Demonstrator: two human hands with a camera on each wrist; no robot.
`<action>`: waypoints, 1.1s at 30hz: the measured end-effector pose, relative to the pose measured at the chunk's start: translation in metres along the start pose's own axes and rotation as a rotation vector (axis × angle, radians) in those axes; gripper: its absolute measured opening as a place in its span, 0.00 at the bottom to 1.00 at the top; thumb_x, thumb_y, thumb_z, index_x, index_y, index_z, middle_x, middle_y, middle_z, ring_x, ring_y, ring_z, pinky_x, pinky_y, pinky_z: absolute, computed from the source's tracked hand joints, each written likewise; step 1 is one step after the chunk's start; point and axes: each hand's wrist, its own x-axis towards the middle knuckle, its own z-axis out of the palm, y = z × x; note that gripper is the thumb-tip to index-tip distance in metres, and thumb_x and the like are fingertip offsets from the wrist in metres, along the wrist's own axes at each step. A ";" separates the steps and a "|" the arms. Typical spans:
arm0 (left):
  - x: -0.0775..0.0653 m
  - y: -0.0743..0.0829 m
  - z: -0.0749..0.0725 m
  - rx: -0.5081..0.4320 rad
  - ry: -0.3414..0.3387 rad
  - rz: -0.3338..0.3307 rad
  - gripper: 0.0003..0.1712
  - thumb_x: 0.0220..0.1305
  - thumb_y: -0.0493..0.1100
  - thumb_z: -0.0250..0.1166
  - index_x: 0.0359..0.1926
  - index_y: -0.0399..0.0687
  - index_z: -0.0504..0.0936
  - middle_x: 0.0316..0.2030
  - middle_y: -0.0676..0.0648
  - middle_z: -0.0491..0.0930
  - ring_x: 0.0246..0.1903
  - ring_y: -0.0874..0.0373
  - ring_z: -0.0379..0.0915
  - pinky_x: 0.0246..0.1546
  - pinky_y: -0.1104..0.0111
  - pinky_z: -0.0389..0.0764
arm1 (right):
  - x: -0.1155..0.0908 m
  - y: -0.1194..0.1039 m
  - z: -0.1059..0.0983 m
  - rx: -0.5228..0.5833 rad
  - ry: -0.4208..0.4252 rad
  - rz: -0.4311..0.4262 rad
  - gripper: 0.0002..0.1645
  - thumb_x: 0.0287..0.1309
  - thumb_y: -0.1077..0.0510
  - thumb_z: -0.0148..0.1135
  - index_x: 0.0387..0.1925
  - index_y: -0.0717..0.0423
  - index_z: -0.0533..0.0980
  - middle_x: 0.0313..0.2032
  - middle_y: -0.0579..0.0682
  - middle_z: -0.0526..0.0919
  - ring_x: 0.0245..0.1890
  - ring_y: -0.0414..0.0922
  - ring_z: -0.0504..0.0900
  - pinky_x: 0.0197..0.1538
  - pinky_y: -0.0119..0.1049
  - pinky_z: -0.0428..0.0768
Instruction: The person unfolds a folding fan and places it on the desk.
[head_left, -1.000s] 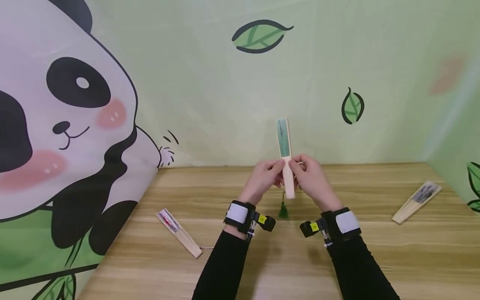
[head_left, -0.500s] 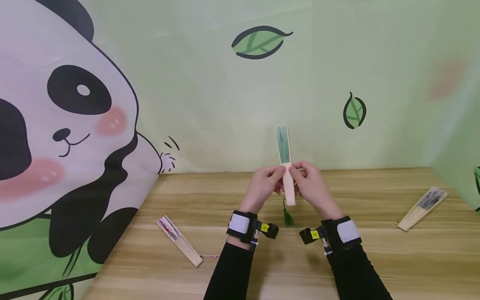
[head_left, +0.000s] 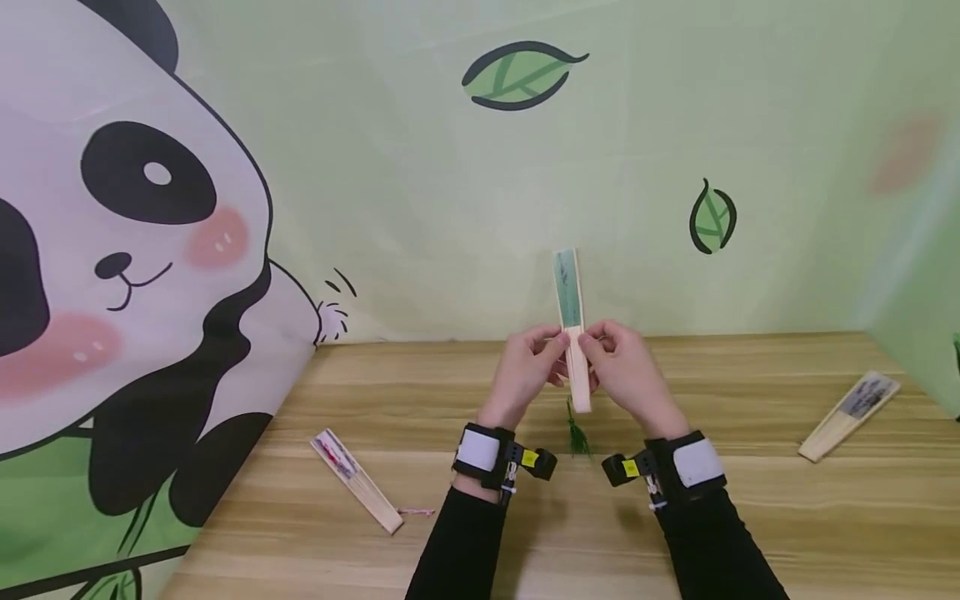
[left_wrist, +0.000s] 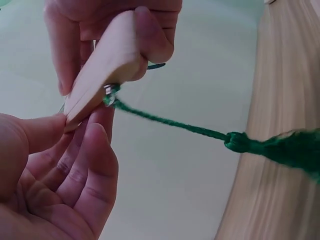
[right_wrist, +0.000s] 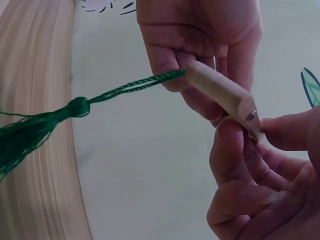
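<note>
1. Workpiece: one folded fan (head_left: pixel 568 287), green panel with a dark print at its upper end, bare pale ribs at its lower end. It is held between both hands, near the back edge of the surface (head_left: pixel 570 533), its top leaning slightly to the left.
2. Left hand (head_left: pixel 525 367): thumb and fingers are clamped on the fan's left edge, just below the green panel.
3. Right hand (head_left: pixel 626 362): thumb and fingers are clamped on the right edge, level with the opposite grip.
4. Pivot end: points down toward the person. A small metal rivet (right_wrist: pixel 252 115) shows there.
5. Attachment: a green tassel (head_left: pixel 577 435) hangs by its cord from the pivot end. From here I cannot tell whether its tip touches the surface.
6. Left station: a second folded fan, red-printed (head_left: pixel 358 482), lies flat and diagonal, with a pink cord (head_left: pixel 417 511) extending from its lower end.
7. Right station: a third folded fan, dark-printed (head_left: pixel 849 417), lies diagonally, well apart from the hands.
8. Wrists: each carries a black strap with a white patch and a small camera; black sleeves cover the forearms.
9. Rear: a pale green backdrop (head_left: pixel 450 208) bears a panda and leaves.
</note>
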 end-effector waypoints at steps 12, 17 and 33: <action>-0.006 0.002 0.005 -0.010 0.012 -0.019 0.11 0.70 0.41 0.61 0.46 0.39 0.84 0.30 0.43 0.83 0.28 0.48 0.80 0.27 0.67 0.82 | -0.004 -0.001 -0.008 -0.076 -0.019 0.006 0.14 0.72 0.57 0.53 0.45 0.66 0.75 0.32 0.58 0.83 0.24 0.50 0.80 0.26 0.39 0.82; -0.008 -0.001 0.006 -0.023 -0.001 -0.037 0.12 0.70 0.41 0.61 0.47 0.38 0.84 0.30 0.43 0.83 0.26 0.55 0.79 0.28 0.68 0.83 | -0.007 0.000 -0.008 -0.037 -0.029 0.044 0.14 0.71 0.57 0.54 0.44 0.68 0.75 0.30 0.58 0.83 0.22 0.49 0.80 0.26 0.39 0.81; -0.011 0.000 0.006 -0.079 -0.029 -0.069 0.12 0.70 0.40 0.61 0.48 0.36 0.83 0.31 0.41 0.84 0.26 0.55 0.80 0.29 0.67 0.84 | -0.010 0.001 -0.011 0.000 -0.047 0.121 0.14 0.72 0.56 0.53 0.43 0.67 0.73 0.27 0.56 0.83 0.22 0.52 0.80 0.20 0.32 0.73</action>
